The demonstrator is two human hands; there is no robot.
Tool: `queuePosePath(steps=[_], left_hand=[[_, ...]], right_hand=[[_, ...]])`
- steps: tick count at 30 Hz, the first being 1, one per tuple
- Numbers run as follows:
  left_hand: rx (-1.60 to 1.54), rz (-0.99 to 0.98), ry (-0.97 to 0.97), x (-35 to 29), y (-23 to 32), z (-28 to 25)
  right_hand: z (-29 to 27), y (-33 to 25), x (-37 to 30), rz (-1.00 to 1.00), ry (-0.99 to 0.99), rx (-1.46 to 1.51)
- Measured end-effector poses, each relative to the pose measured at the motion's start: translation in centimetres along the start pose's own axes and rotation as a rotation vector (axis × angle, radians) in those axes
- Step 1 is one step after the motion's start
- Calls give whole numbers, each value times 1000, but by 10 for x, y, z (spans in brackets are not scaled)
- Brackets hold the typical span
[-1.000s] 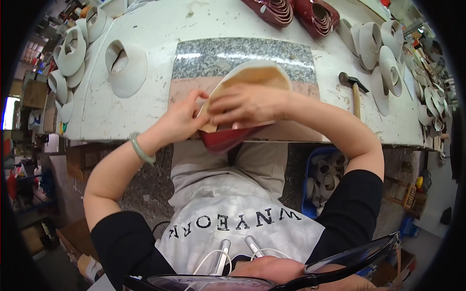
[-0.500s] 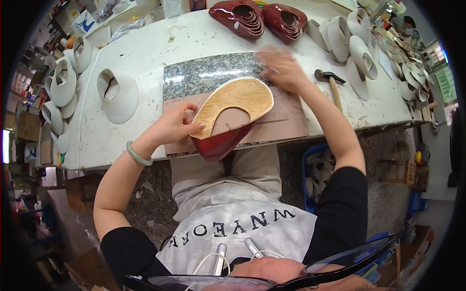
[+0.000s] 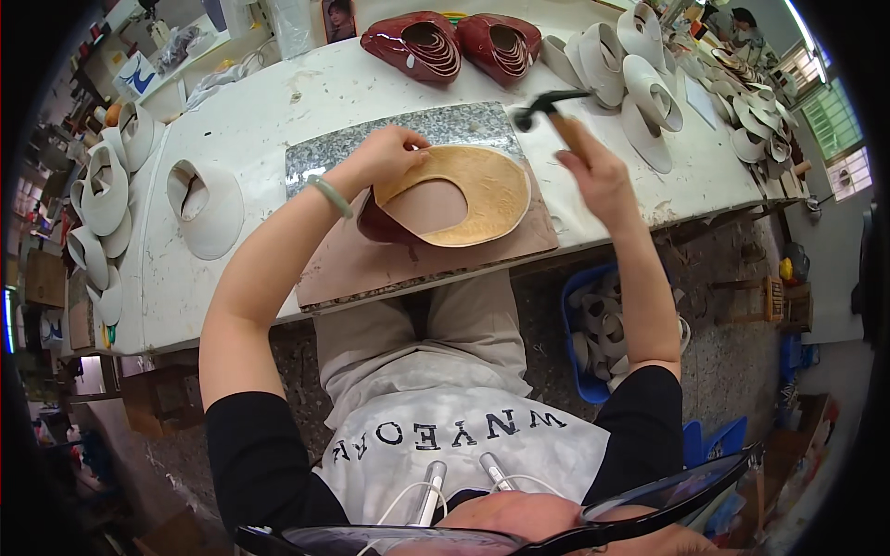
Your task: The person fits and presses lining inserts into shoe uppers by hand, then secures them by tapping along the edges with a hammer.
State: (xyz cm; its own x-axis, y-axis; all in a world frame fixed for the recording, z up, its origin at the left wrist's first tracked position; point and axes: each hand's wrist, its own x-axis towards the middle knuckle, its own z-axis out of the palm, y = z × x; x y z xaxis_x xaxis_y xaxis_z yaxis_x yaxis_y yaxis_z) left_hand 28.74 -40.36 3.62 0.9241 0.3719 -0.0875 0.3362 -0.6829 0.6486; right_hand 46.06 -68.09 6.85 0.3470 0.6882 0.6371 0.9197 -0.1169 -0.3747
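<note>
A shoe upper point(image 3: 496, 181), dark red outside with a wrinkled tan lining, lies lining-up on a brown board point(image 3: 371, 269). An oval opening in its middle shows the board beneath. My left hand point(image 3: 394, 153) grips its far left edge between thumb and fingers. Raised to the right of the upper, my right hand point(image 3: 598, 171) is closed round the wooden handle of a hammer point(image 3: 556, 109). The hammer's dark head is in the air, apart from the upper.
A speckled stone slab point(image 3: 320, 144) lies behind the brown board. Two dark red uppers point(image 3: 408, 46) stand at the back. White uppers sit on the left point(image 3: 206, 208) and right point(image 3: 649, 97). Below the table edge, a blue bin point(image 3: 573, 324) holds pale pieces.
My right hand has taken the hammer off the table and lifted it. The upper has turned clockwise and lies farther onto the board. My left hand has moved to its far edge.
</note>
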Motion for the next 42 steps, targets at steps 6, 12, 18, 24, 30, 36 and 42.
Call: queuePosePath(steps=[6, 12, 18, 24, 30, 36, 42], left_hand=[[6, -36, -50, 13, 4, 2], [24, -9, 20, 9, 4, 5], [49, 74, 119, 2, 26, 0], [167, 251, 359, -30, 54, 6], [218, 560, 626, -65, 58, 18], [94, 530, 697, -99, 48, 13], [-5, 482, 852, -133, 40, 15]], right_hand=[[51, -49, -12, -105, -230, -4], [32, -58, -15, -31, -188, 14], [12, -65, -35, 81, -303, -25], [-4, -82, -52, 131, -327, -21], [1, -99, -52, 36, -349, 0], [22, -110, -36, -9, -388, 15], [46, -125, -30, -79, -454, -22]])
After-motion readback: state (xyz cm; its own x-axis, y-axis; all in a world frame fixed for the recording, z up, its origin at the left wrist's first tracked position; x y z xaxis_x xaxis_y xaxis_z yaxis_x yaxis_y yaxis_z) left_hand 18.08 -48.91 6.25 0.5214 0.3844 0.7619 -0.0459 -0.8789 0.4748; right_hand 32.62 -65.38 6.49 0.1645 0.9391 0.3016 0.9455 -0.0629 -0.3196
